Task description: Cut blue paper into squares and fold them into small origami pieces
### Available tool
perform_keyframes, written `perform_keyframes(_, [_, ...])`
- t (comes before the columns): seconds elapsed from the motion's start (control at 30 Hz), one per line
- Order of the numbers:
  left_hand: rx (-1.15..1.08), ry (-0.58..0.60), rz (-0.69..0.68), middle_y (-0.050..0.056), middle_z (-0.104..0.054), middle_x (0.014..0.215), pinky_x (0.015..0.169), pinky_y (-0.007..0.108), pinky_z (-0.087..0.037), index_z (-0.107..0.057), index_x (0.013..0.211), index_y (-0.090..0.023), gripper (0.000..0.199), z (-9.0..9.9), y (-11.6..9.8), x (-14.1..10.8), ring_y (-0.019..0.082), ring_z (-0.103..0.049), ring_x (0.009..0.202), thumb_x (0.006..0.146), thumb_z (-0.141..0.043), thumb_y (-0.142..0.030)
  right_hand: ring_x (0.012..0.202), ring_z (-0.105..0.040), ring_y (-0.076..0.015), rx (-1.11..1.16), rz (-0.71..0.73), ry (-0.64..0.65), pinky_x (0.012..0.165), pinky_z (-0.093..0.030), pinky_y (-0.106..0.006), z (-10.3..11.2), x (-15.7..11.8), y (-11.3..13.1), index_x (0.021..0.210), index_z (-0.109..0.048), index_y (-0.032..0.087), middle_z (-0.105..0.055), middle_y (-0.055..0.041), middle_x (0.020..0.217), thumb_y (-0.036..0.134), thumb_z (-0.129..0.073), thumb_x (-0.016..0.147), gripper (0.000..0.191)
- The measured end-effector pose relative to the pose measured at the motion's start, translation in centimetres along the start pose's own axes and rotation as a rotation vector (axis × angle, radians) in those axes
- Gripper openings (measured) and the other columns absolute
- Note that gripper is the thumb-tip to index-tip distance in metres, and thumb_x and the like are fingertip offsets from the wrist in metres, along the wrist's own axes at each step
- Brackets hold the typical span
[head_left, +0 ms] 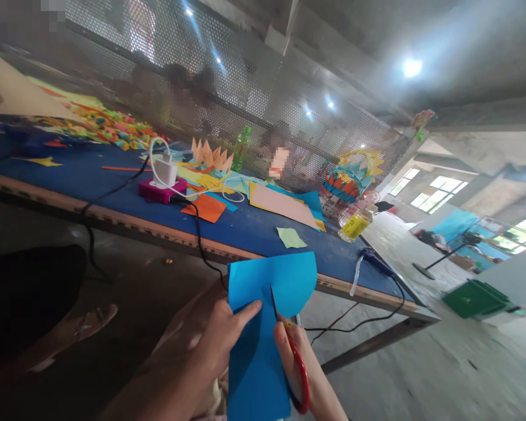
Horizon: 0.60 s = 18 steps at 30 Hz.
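A sheet of blue paper (254, 351) hangs in front of me, just off the table's near edge. My left hand (234, 327) grips its left side, thumb flat on top and the other fingers hidden behind. Red-handled scissors (304, 380) are in my right hand (291, 345), with fingers through the loops. Their dark blades stand in a cut that runs up the middle of the paper. To the right of the blades, a rounded flap of the same sheet bends outward.
On the blue table (149, 219) lie a pink sheet (284, 206), a green paper scrap (291, 237), an orange piece (205, 208) and a magenta power adapter (162, 190) with cables. A glue gun (377, 261) and bottle (357, 223) stand right. A person sits at left.
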<state>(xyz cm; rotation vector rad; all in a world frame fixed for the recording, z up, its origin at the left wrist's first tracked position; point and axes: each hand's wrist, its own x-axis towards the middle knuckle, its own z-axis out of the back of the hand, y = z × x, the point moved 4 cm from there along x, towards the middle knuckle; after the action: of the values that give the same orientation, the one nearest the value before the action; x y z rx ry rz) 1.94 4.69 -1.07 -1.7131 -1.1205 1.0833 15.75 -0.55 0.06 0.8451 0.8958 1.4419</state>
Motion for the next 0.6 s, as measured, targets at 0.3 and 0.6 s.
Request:
perform_keyframes(0.3, [-0.02, 0.026, 0.009, 0.011, -0.075, 0.087, 0.071, 0.036, -0.055, -0.071, 0.073, -0.017, 0.031, -0.5, -0.5, -0.9, 0.031, -0.07, 0.082, 0.067, -0.073, -0.048, 0.07, -0.047, -0.0161, -0.042, 0.018, -0.093, 0.065, -0.04, -0.025, 0.1, 0.7, -0.6, 0.084, -0.059, 0.014, -0.056, -0.0028, 0.074, 0.059, -0.037, 0.092, 0.051])
perform_keyframes(0.6, [-0.027, 0.035, 0.041, 0.011, -0.075, 0.084, 0.072, 0.038, -0.056, -0.073, 0.08, -0.016, 0.033, -0.3, -0.2, -1.0, 0.034, -0.069, 0.088, 0.068, -0.074, -0.047, 0.06, -0.038, -0.012, -0.066, 0.011, -0.14, 0.054, -0.033, -0.023, 0.3, 0.7, -1.0, 0.066, -0.049, 0.016, -0.045, 0.0003, 0.063, 0.059, -0.041, 0.09, 0.05])
